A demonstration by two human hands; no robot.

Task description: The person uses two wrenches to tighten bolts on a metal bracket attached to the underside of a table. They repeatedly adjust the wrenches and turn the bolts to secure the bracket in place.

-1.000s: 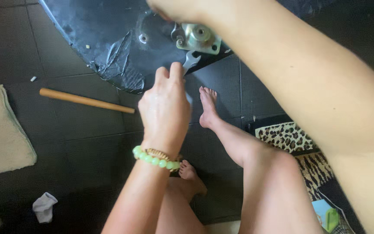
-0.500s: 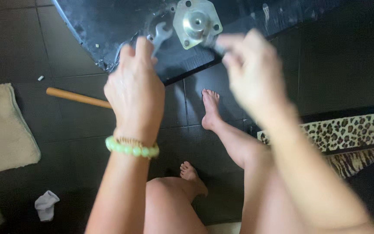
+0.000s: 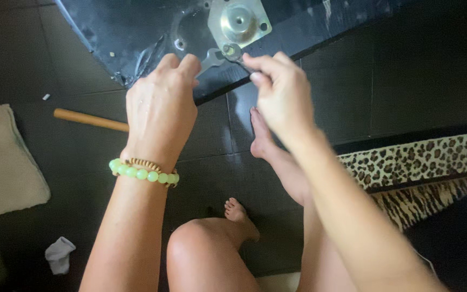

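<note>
While bare knees and feet fill the bottom of the view, the left hand [image 3: 160,111], with a green bead bracelet [image 3: 142,173] at its wrist, closes around the handle of a metal wrench [image 3: 212,58] whose head sits at a bolt [image 3: 226,50] on the corner of a square metal plate [image 3: 239,22]. Just beside it, the right hand [image 3: 282,94] pinches its fingertips [image 3: 252,60] narrowly at that same bolt. Both hands work at the edge of a dark round panel [image 3: 136,27] lying on the black tiled floor. Farther left lie a wooden stick [image 3: 90,120] and a beige cloth [image 3: 4,162]; a leopard-print rug [image 3: 422,157] lies to the right.
</note>
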